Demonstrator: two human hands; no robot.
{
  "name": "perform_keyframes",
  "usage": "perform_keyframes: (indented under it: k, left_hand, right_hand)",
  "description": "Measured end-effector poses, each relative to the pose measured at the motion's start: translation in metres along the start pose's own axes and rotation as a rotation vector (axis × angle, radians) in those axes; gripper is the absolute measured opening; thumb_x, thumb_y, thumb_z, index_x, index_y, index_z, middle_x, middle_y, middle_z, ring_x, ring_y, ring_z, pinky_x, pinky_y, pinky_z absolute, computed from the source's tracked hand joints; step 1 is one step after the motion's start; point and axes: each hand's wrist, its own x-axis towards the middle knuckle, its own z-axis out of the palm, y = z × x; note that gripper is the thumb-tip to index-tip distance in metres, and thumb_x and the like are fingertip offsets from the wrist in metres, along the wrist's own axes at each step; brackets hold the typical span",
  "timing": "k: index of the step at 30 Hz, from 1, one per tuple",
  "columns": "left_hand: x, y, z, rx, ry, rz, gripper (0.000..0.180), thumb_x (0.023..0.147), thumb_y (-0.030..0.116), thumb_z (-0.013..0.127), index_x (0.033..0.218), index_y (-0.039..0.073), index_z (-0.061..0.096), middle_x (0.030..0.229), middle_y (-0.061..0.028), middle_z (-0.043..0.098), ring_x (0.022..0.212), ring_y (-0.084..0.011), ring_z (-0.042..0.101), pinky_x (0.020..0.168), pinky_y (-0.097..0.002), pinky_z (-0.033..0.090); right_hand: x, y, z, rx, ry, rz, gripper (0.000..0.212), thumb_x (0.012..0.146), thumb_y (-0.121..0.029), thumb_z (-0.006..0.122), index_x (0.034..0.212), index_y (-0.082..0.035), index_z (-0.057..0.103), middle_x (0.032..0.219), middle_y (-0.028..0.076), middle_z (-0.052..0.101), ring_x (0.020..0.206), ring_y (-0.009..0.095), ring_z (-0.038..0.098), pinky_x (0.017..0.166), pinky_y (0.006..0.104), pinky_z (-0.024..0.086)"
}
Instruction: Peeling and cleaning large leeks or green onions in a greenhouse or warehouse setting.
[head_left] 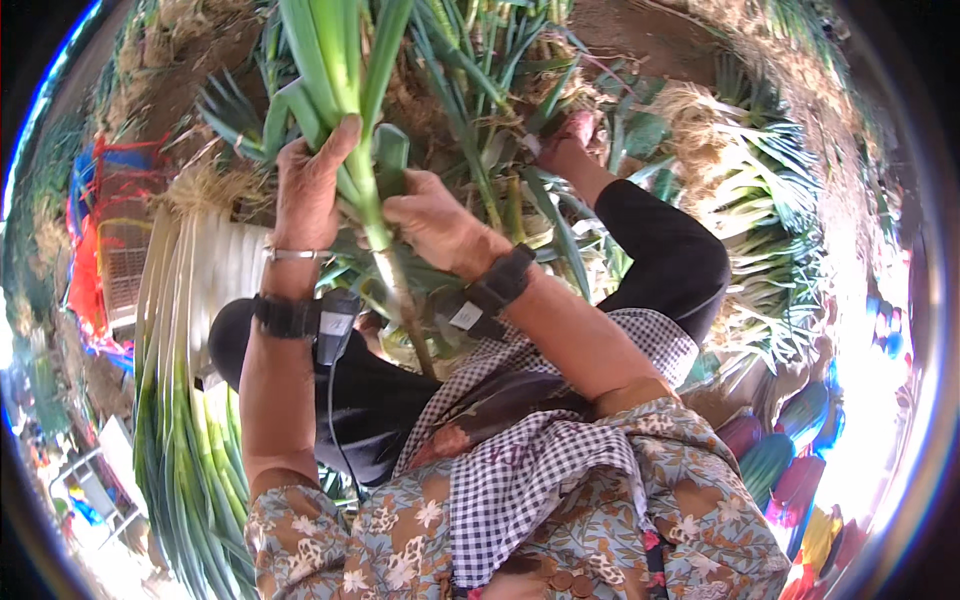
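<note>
A single long leek [381, 240] slants through the middle of the view, green leaves at the top, pale stalk and root end toward my lap. My left hand [308, 190] is closed round its leafy part, thumb lying along the leaves. Beside the stalk, my right hand [438, 220] is closed with curled fingers. A dark green leek leaf [391, 155] sticks up from that grip; the fingers hide where it joins the stalk. To the left lies a neat pile of cleaned leeks [200, 270], white stalks side by side, roots away from me.
More leeks [755, 210] lie heaped at the right with roots showing. Loose leeks and leaves [480, 100] cover the ground ahead. A red-and-blue covered crate [120, 250] stands at far left. My bent black-trousered leg [670, 250] is at right. A cable [335, 420] hangs from my left wrist device.
</note>
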Motion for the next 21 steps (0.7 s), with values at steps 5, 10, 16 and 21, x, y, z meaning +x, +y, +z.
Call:
perform_keyframes:
  k: [5, 10, 16, 21]
  left_hand:
    - [0.002, 0.004, 0.012, -0.373, -0.092, -0.024, 0.054, 0.092, 0.04, 0.061, 0.121, -0.004, 0.054, 0.091, -0.0079, 0.063, 0.066, -0.0116, 0.054, 0.062, -0.0269, 0.043]
    - [0.005, 0.015, -0.005, -0.376, -0.152, 0.091, 0.055, 0.096, 0.038, 0.055, 0.131, -0.003, 0.047, 0.09, -0.0071, 0.06, 0.064, -0.0112, 0.049, 0.059, -0.0248, 0.037]
    - [0.011, 0.006, -0.007, -0.447, -0.155, 0.063, 0.047, 0.094, 0.041, 0.058, 0.116, -0.001, 0.055, 0.089, -0.0094, 0.062, 0.068, -0.014, 0.056, 0.059, -0.0262, 0.044]
    - [0.004, 0.013, 0.002, -0.635, -0.212, 0.021, 0.063, 0.095, 0.056, 0.043, 0.124, 0.001, 0.049, 0.101, -0.0141, 0.058, 0.08, -0.0186, 0.054, 0.069, -0.0298, 0.043]
  right_hand:
    - [-0.022, 0.051, -0.048, -1.051, -0.066, 0.228, 0.02, 0.086, -0.008, 0.059, 0.1, 0.004, 0.061, 0.083, 0.008, 0.065, 0.073, 0.018, 0.064, 0.063, 0.0324, 0.052]
    - [-0.044, 0.034, -0.043, -0.976, -0.045, 0.04, 0.028, 0.084, -0.014, 0.067, 0.105, 0.003, 0.057, 0.093, 0.009, 0.062, 0.08, 0.013, 0.057, 0.073, 0.0284, 0.049]
    - [-0.036, -0.01, 0.001, -0.631, 0.003, -0.228, 0.034, 0.081, -0.014, 0.076, 0.102, 0.003, 0.054, 0.092, 0.007, 0.059, 0.083, 0.01, 0.052, 0.077, 0.0267, 0.046]
    - [-0.037, -0.014, -0.004, -0.753, 0.013, -0.228, 0.032, 0.08, -0.016, 0.077, 0.096, 0.002, 0.055, 0.082, 0.005, 0.057, 0.081, 0.008, 0.048, 0.073, 0.0274, 0.045]
